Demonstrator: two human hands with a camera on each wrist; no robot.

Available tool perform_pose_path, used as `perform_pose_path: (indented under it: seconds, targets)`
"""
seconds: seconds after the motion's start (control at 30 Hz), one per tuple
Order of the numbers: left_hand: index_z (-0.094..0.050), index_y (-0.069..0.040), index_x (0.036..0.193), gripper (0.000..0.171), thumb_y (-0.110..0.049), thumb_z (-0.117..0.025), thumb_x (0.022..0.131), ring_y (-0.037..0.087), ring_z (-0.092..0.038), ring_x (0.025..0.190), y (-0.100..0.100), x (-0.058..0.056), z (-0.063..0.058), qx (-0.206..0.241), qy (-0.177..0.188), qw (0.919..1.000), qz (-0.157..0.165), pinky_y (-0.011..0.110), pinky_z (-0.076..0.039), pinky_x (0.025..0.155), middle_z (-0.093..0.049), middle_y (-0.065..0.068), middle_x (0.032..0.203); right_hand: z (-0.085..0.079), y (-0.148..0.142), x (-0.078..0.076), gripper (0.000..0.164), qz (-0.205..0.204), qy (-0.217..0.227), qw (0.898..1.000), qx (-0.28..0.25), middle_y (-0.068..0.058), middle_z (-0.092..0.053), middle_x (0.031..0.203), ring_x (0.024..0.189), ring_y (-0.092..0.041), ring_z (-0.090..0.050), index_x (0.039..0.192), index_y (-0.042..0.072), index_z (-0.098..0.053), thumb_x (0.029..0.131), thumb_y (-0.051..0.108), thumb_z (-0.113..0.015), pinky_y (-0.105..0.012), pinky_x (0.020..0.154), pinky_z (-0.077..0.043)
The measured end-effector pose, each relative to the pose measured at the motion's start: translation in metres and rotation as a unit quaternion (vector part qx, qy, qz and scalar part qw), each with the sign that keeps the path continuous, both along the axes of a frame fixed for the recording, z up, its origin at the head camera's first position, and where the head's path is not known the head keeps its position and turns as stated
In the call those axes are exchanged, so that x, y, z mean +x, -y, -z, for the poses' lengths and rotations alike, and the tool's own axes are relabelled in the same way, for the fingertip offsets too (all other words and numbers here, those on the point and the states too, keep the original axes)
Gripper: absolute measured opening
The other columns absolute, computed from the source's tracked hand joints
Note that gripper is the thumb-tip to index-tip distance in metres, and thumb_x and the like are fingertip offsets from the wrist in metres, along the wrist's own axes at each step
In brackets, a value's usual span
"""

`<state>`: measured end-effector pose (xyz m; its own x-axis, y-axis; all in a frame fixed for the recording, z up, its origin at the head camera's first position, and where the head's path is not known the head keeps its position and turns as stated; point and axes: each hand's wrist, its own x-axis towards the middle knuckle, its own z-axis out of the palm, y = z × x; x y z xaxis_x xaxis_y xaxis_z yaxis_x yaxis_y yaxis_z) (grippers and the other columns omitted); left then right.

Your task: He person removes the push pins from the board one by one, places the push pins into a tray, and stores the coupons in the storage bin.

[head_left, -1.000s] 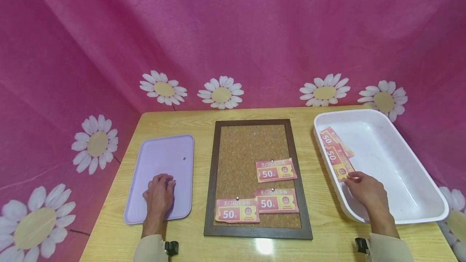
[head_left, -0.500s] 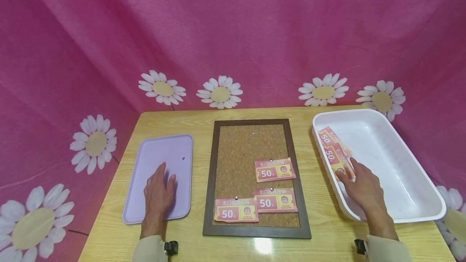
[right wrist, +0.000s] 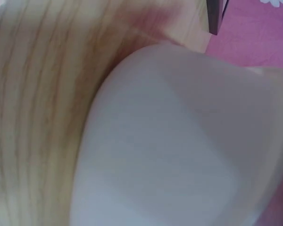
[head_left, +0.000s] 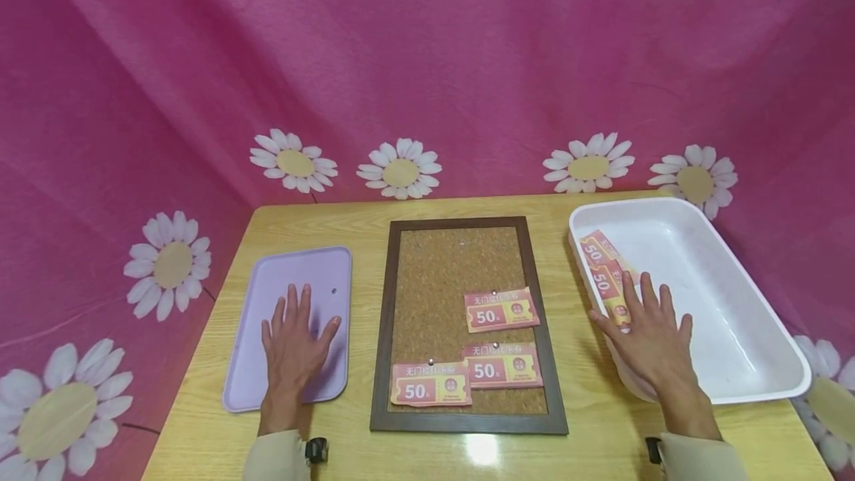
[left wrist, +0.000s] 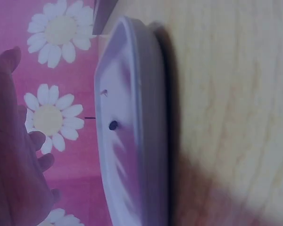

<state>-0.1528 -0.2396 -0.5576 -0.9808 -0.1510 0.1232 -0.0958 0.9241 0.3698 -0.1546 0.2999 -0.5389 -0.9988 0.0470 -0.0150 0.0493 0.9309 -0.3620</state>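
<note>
Clearly, coupons (head_left: 606, 289) (nearest the right hand (head_left: 651, 340)) read "50".

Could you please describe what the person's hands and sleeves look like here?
The left hand and right hand are bare and ungloved. A plain beige left sleeve and matching right sleeve cover the forearms near the wrists, with a small black device on the thumb side of each.

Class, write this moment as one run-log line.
left hand: fingers spread, above tray; right hand: fingers spread, over tub; board: three coupons pinned; tub: two coupons showing
</note>
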Motion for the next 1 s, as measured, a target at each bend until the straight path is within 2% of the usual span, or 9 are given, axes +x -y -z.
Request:
perform_pose_path:
  seconds: [0.27,0.4,0.53,0.7,0.87,1.0]
  targets:
    - [-0.022,-0.019,0.155,0.082,-0.059,-0.051,0.089,0.040,-0.014,0.147,-0.011,-0.001,-0.005,-0.025,0.003,0.9994,0.024,0.070,-0.006,0.110,-0.012,0.015,0.163,-0.008,0.014,0.000,0.090,-0.018,-0.030,0.999,0.012,-0.021,-0.002,0.162,0.146,-0.049,0.000,0.156,0.018,-0.008,0.090,0.068,-0.043,-0.080,0.099,-0.005]
    - [-0.029,-0.018,0.152,0.073,-0.051,-0.053,0.092,0.039,-0.023,0.144,-0.021,-0.004,-0.003,-0.015,-0.011,0.9992,0.037,0.067,-0.011,0.109,-0.020,0.014,0.161,-0.008,0.022,0.001,0.084,-0.030,-0.064,0.997,0.013,-0.023,-0.017,0.159,0.141,-0.050,-0.019,0.156,0.020,-0.015,0.091,0.063,-0.047,-0.075,0.101,-0.017]
    - [-0.038,-0.016,0.147,0.064,-0.045,-0.056,0.093,0.039,-0.036,0.135,-0.034,-0.008,0.000,0.000,-0.024,0.9985,0.050,0.063,-0.022,0.105,-0.034,0.014,0.154,-0.005,0.028,0.002,0.074,-0.030,-0.101,0.994,0.021,-0.025,-0.038,0.147,0.127,-0.051,-0.039,0.151,0.016,-0.032,0.092,0.053,-0.055,-0.070,0.094,-0.032]
    - [-0.052,-0.013,0.135,0.050,-0.034,-0.062,0.090,0.040,-0.047,0.122,-0.045,-0.014,-0.002,0.022,-0.039,0.9976,0.053,0.058,-0.034,0.091,-0.050,0.018,0.138,-0.008,0.036,0.000,0.051,-0.017,-0.145,0.989,0.009,-0.022,-0.055,0.124,0.111,-0.044,-0.053,0.132,0.010,-0.055,0.090,0.037,-0.064,-0.062,0.084,-0.041]
    - [-0.057,-0.008,0.124,0.039,-0.024,-0.063,0.088,0.041,-0.050,0.115,-0.045,-0.014,-0.005,0.040,-0.053,0.9969,0.043,0.055,-0.037,0.086,-0.055,0.021,0.127,-0.013,0.049,-0.006,0.037,-0.036,-0.205,0.978,-0.004,-0.017,-0.062,0.107,0.097,-0.037,-0.059,0.117,0.007,-0.065,0.086,0.026,-0.070,-0.054,0.081,-0.044]
    - [-0.058,-0.007,0.121,0.036,-0.022,-0.062,0.088,0.041,-0.052,0.112,-0.055,-0.017,-0.003,0.053,-0.047,0.9955,0.063,0.054,-0.038,0.083,-0.056,0.019,0.122,-0.015,0.051,-0.002,0.034,-0.043,-0.216,0.975,0.001,-0.013,-0.063,0.101,0.090,-0.032,-0.059,0.115,0.009,-0.067,0.084,0.023,-0.070,-0.048,0.075,-0.046]
